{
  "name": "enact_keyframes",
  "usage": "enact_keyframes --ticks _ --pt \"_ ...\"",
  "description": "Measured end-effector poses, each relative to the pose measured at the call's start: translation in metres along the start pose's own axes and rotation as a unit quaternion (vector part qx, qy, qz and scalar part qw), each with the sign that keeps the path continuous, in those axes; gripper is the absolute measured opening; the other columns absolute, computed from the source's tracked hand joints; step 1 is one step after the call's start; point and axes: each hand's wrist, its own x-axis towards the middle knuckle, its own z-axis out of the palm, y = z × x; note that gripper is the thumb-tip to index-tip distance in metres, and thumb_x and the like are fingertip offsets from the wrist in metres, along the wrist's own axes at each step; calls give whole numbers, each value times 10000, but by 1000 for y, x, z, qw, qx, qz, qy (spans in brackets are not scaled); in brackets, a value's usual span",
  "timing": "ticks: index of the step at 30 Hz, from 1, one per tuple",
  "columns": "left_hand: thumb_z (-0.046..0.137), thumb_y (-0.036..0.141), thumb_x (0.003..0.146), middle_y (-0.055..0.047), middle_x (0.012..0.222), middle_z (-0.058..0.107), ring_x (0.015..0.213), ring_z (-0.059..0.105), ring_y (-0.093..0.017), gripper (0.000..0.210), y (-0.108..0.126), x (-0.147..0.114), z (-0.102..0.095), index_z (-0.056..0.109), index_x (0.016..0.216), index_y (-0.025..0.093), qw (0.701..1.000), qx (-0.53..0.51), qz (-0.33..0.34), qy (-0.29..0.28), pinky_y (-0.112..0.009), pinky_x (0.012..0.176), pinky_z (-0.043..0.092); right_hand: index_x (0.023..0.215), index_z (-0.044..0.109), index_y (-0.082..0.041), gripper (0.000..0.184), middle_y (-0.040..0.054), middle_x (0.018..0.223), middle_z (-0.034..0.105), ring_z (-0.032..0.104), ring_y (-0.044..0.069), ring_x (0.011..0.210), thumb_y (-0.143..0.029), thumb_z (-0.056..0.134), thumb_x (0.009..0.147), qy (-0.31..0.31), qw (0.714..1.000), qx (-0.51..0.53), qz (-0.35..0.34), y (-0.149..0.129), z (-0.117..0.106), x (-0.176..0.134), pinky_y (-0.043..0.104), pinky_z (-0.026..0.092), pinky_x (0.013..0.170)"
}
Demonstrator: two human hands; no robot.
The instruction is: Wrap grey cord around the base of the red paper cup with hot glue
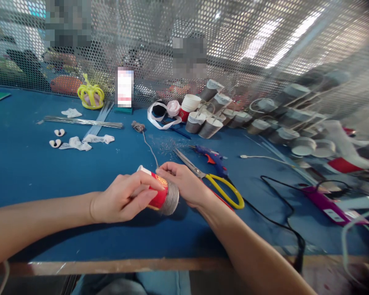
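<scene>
My left hand [126,197] is closed around a red paper cup [160,184], which lies tilted on its side with its white rim pointing up and left. Grey yarn [172,199] is wound in close turns around the base end of the cup. Behind the cup, my right hand [184,182] pinches the loose yarn strand between thumb and fingers. That strand runs back over the blue table to a small tangled yarn bundle [138,126]. Just right of my right hand lie scissors with yellow handles [226,190], and a blue glue gun [212,157] rests behind them.
Several yarn-wrapped cups [210,128] stand and lean at the back right. A purple power strip [326,205] with black cables is on the right. Metal rods [83,121], white lace scraps [76,143] and a yellow basket-like ornament [91,97] lie left. A phone [125,87] stands before the perforated metal screen.
</scene>
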Motion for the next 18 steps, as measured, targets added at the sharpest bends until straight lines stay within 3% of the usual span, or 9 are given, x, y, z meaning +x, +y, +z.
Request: enact_keyframes --ticks 11,18 --pt "423 126 877 102 443 470 335 364 -36 110 -2 -2 2 509 944 149 998 -48 -46 9 -135 382 327 671 514 -179 265 -43 585 465 375 80 524 -430 589 712 -1 1000 5 10 2 0 1 219 301 455" --pt "434 176 903 -18 802 658 621 576 -79 130 -2 -2 4 546 967 154 981 -117 -153 23 -167 563 468 664 541 -179 283 -32 587 505 413 91 511 -452 608 696 13 1000 -7 12 1 1 4 237 322 464"
